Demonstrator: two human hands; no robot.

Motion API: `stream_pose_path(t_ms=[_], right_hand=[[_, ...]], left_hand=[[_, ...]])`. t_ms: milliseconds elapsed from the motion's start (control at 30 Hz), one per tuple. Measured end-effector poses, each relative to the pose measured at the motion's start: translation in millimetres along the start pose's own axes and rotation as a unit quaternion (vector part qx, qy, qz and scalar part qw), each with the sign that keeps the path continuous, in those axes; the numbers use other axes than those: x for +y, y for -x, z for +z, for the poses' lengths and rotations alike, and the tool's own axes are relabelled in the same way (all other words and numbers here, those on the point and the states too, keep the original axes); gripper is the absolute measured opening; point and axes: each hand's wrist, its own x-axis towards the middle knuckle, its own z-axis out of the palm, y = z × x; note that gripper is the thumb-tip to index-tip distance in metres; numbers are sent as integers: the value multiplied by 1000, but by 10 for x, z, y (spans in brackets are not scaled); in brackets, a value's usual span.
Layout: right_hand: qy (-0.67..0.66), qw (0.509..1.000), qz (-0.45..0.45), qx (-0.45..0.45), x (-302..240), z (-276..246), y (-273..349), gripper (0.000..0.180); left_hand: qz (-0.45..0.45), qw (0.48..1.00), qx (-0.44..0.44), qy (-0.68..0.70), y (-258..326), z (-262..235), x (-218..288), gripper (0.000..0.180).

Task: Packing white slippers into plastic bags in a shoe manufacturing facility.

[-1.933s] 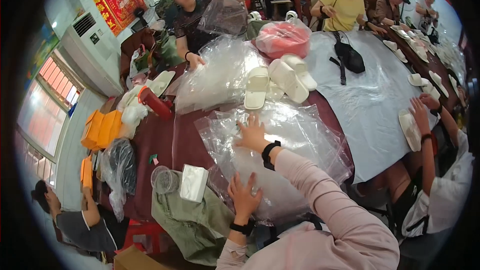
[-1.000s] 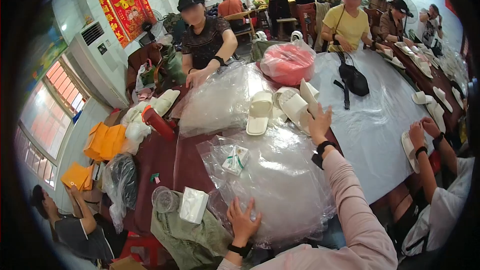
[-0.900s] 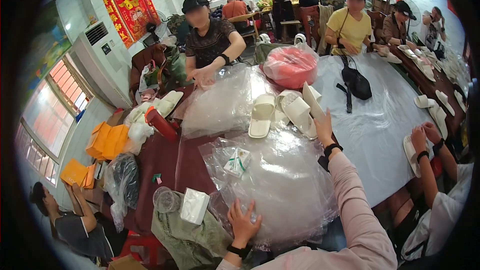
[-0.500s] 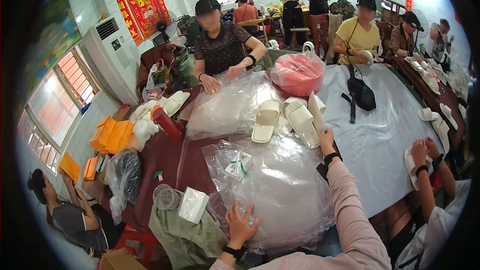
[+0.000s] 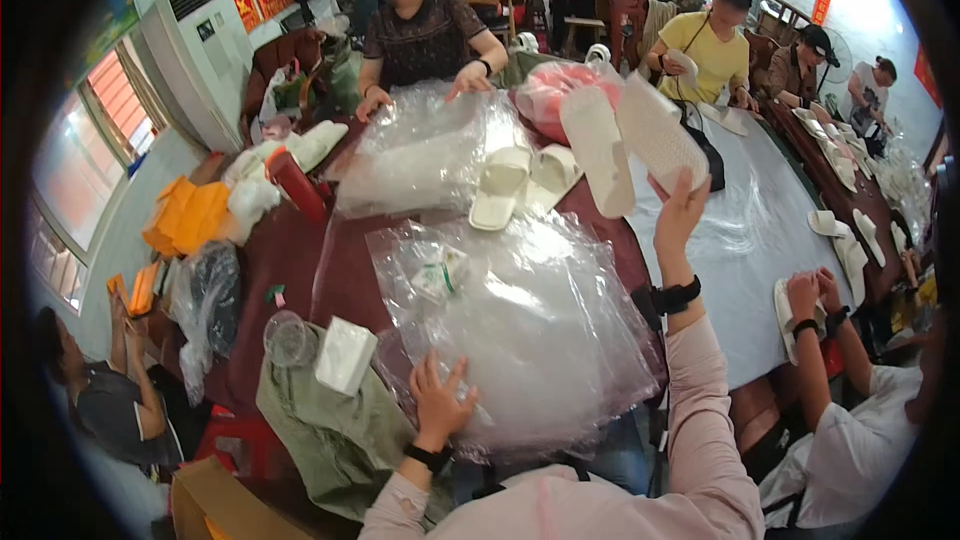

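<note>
My right hand [image 5: 680, 215] is raised over the table and grips a pair of white slippers [image 5: 628, 140], soles up, held above the dark red tabletop. My left hand [image 5: 440, 402] lies flat with fingers spread on the near edge of a pile of clear plastic bags [image 5: 540, 330] in front of me. A small folded packet [image 5: 440, 275] lies on that pile. Two more white slippers [image 5: 520, 185] rest on the table beyond the pile.
Across the table a person presses on another heap of clear bags [image 5: 420, 155]. A pink bag [image 5: 545, 100], a red bottle [image 5: 295, 183], a white box [image 5: 345, 355] and a clear cup [image 5: 288, 338] stand around. A person at my right handles slippers [image 5: 790, 305].
My right hand reached from the plastic pile to the white slippers, took hold of a pair and lifted it. My left hand has stayed on the pile's near edge.
</note>
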Motion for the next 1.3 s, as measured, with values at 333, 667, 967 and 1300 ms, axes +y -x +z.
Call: stream_pose_path(t_ms=[333,667,967,1300], right_hand=[[-108,953,259,-116,-1282,-459,731,39],[212,878,73,-424,-600,-1227,1486,33],[407,692,-140,-580,-274,-1644,1223,62],[363,703,62,-608,159,-1321,1556,43]], left_hand=[[3,1000,-8,-6,56,74,-35,58],[18,963,-229,-145,-326,-489,165,67],[-138,987,-82,-5,-1518,-43,-339,75],[-243,966,3,90,-1782,211,-557,73]])
